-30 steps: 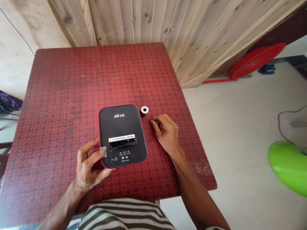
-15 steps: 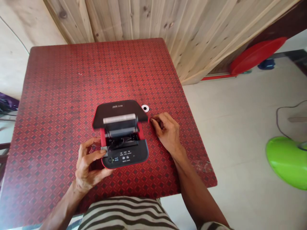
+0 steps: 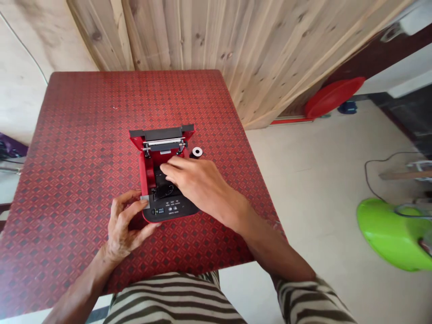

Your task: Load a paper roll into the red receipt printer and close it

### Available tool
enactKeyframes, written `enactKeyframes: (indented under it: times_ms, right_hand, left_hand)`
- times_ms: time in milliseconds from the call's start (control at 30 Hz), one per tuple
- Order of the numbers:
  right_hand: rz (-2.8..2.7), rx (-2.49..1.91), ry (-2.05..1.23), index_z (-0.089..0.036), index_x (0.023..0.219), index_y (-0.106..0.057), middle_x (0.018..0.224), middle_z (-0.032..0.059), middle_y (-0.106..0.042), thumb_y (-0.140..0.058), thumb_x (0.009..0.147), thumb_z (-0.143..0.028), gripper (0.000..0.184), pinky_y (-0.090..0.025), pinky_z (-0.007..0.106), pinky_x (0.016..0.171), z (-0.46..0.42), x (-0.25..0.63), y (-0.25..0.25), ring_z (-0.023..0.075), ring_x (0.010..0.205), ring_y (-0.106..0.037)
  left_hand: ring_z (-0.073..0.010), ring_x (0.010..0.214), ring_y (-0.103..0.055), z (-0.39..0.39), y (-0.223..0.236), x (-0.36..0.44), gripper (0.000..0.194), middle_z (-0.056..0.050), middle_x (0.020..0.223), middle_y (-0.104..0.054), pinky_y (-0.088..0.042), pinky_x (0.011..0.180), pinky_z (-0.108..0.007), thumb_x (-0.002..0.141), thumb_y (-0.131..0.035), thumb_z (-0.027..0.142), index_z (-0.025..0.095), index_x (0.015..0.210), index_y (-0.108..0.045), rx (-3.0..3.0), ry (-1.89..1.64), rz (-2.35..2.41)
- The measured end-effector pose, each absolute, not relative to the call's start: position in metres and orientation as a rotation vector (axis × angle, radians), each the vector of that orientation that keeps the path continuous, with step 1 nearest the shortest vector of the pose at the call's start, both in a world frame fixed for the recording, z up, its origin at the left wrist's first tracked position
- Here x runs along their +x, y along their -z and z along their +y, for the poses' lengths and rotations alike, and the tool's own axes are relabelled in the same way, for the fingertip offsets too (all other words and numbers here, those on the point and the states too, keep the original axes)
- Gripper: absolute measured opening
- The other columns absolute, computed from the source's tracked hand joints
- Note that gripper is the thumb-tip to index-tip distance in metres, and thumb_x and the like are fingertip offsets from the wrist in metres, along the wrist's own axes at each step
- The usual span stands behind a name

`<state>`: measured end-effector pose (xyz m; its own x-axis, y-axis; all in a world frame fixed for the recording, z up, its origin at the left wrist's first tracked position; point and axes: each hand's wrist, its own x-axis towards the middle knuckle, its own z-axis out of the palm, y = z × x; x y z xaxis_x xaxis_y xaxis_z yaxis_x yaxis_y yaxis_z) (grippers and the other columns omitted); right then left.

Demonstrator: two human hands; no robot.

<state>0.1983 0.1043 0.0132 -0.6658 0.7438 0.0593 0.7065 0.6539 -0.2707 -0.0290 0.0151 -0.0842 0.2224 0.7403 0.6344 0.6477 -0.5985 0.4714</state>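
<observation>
The small black-and-red printer (image 3: pixel 175 208) sits on the near half of the red diamond-patterned table (image 3: pixel 77 148), its black-and-red lid (image 3: pixel 163 133) raised upright at the far side, bay exposed. A white-and-black roller strip shows on the lid's inner face. Your left hand (image 3: pixel 123 225) grips the printer's near left corner, fingertips on the small grey tab (image 3: pixel 145 201), thumb along the front edge; the corner is pinched between them. Your right hand (image 3: pixel 192 177) reaches over the open bay from the right, fingers close together and bent down into it; whether they pinch anything, you cannot tell from here. Just beyond that hand, beside the printer's far right, stands the small white-topped roll with a dark core (image 3: pixel 197 152). Farther out: pale wooden plank wall (image 3: pixel 189 36) behind the table; on the right, a red round plastic object (image 3: pixel 334 96) and a bright green plastic object (image 3: pixel 388 234) on the pale floor (image 3: pixel 313 180).
</observation>
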Motion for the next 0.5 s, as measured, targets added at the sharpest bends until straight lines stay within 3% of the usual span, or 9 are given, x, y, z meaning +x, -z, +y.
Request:
enactKeyframes:
  times_ms: [67,233,500]
  right_hand:
    - [-2.881,-1.267,-0.338,-0.015,0.110,-0.075,0.103,0.0097,-0.077,-0.055,0.105,-0.015,0.021,-0.048,0.033,0.065,0.118,0.181,-0.014,0.0217,0.082,-0.074]
    - [-3.028,-1.247,-0.305,-0.012,0.104,-0.077,0.096,0.0157,-0.079,-0.056,0.100,-0.008,0.022,-0.049,0.036,0.068,0.133,0.166,-0.010,0.0291,0.087,-0.076]
    - [-2.502,-1.166,-0.536,-0.020,0.111,-0.072,0.110,0.0052,-0.077,-0.070,0.094,-0.016,0.017,-0.053,0.032,0.077,0.105,0.209,-0.037,0.0186,0.086,-0.070]
  left_hand:
    - [-0.0250,0.111,-0.067,0.016,0.084,-0.028,0.060,-0.014,0.124,-0.064,-0.063,0.088,-0.040,0.084,-0.084,0.032,0.021,0.136,-0.056,2.395,-1.330,1.337]
    - [-0.0256,0.112,-0.067,0.016,0.085,-0.028,0.060,-0.014,0.125,-0.063,-0.063,0.089,-0.041,0.085,-0.083,0.034,0.023,0.137,-0.054,2.416,-1.333,1.352]
    - [-0.0249,0.114,-0.066,0.015,0.085,-0.027,0.058,-0.014,0.125,-0.062,-0.063,0.089,-0.039,0.087,-0.082,0.034,0.020,0.136,-0.054,2.418,-1.335,1.344]
